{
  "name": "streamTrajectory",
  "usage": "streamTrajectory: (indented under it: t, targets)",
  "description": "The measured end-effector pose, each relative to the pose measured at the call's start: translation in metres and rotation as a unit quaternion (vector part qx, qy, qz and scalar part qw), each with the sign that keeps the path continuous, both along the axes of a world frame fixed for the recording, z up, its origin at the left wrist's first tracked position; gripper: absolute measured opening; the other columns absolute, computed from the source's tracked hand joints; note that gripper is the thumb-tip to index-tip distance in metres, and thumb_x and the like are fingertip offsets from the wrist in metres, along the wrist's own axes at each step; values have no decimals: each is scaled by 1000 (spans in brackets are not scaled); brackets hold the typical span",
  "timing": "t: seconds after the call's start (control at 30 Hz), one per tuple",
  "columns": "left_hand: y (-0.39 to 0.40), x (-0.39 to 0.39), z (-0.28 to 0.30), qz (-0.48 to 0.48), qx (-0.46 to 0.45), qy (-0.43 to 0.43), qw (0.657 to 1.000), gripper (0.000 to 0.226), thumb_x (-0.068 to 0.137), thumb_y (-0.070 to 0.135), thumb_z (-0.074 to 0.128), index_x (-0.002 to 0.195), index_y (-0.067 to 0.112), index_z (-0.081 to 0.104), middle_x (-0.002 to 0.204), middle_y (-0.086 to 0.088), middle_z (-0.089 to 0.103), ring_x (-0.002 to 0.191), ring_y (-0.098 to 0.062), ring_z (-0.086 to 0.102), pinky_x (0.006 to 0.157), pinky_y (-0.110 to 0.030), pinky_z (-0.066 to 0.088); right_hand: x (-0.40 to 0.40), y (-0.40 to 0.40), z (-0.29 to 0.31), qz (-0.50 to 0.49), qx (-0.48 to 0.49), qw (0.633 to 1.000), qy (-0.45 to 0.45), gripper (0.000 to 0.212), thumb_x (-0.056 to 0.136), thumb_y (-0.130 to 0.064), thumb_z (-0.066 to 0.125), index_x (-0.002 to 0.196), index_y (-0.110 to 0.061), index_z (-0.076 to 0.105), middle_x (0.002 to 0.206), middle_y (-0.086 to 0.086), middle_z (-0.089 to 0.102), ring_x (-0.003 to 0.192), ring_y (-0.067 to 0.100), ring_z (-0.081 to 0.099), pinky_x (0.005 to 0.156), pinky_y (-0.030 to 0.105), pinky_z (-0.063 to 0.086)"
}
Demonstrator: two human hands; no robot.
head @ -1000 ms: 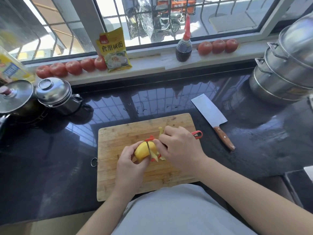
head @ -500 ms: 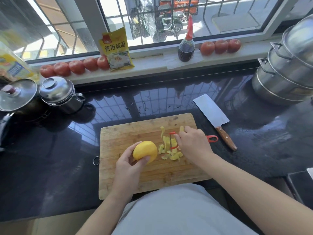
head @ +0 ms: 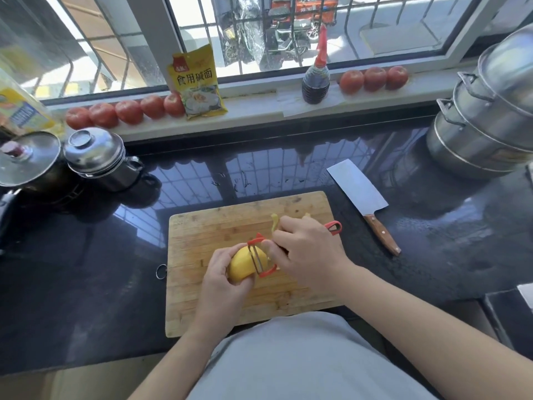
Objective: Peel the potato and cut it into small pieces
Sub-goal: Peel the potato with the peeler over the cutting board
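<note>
Back on the potato (head: pixel 241 264) came the red peeler (head: pixel 261 259), gripped by the right hand (head: pixel 310 251); left hand (head: pixel 220 280) holds the potato. Peels (head: pixel 275 222) lie behind; cleaver (head: pixel 364 199) lies right.

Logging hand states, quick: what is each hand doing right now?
Left hand: grips the potato.
Right hand: grips the red peeler, blade on the potato.

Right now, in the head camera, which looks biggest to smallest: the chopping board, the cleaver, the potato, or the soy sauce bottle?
1. Wooden chopping board
2. Cleaver
3. Soy sauce bottle, though it stands farther away
4. Potato, partly hidden by the left hand
</note>
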State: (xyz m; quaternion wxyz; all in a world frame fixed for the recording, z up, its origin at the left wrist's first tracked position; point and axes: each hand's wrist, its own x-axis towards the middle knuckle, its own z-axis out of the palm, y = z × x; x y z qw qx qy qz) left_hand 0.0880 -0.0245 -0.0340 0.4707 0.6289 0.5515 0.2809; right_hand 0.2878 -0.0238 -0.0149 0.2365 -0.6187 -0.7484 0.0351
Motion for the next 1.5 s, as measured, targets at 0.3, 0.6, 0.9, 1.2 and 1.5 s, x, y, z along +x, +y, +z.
streamTrajectory:
  t: [0.3, 0.6, 0.9, 1.2, 1.5]
  targets:
    - [-3, -1, 4, 38, 6, -35, 999, 57, 87, -3, 75, 120, 43, 64, 119, 23, 62, 115, -4, 59, 95, -22, 49, 30, 0, -35, -68, -139, 981, -120, 46, 104, -40, 41, 72, -20, 68, 73, -4, 55, 60, 18, 45, 66, 39, 50]
    - [2, 0, 1, 70, -64, -34, 995, 47, 91, 11, 76, 124, 40, 59, 123, 13, 63, 109, -8, 62, 87, -22, 52, 35, 0, -36, -126, -145, 974, -119, 50, 105, -42, 36, 75, -20, 68, 74, -5, 54, 60, 17, 46, 63, 35, 46]
    - [3, 8, 4, 34, 0, 30, 999, 54, 85, 12, 82, 121, 45, 59, 112, 18, 63, 107, -2, 60, 91, -28, 54, 0, 6, 4, 4, 46, 998, -45, 39, 101, -35, 54, 68, -16, 64, 69, -1, 51, 61, 14, 29, 60, 31, 32]
    - [1, 6, 4, 4, 36, -2, 999, 55, 81, -5, 77, 118, 34, 68, 114, 22, 63, 113, -5, 61, 90, -26, 54, 34, 12, -35, -26, -29, 992, -116, 49, 102, -39, 42, 68, -17, 68, 68, -4, 51, 58, 16, 34, 58, 33, 35]
    - [2, 4, -2, 4, 54, 10, 998, 57, 81, -3, 81, 119, 36, 67, 115, 23, 64, 115, -6, 61, 94, -26, 53, 34, 4, -24, -53, -19, 998, -42, 46, 102, -37, 45, 64, -16, 63, 66, -4, 47, 53, 16, 33, 55, 30, 29]
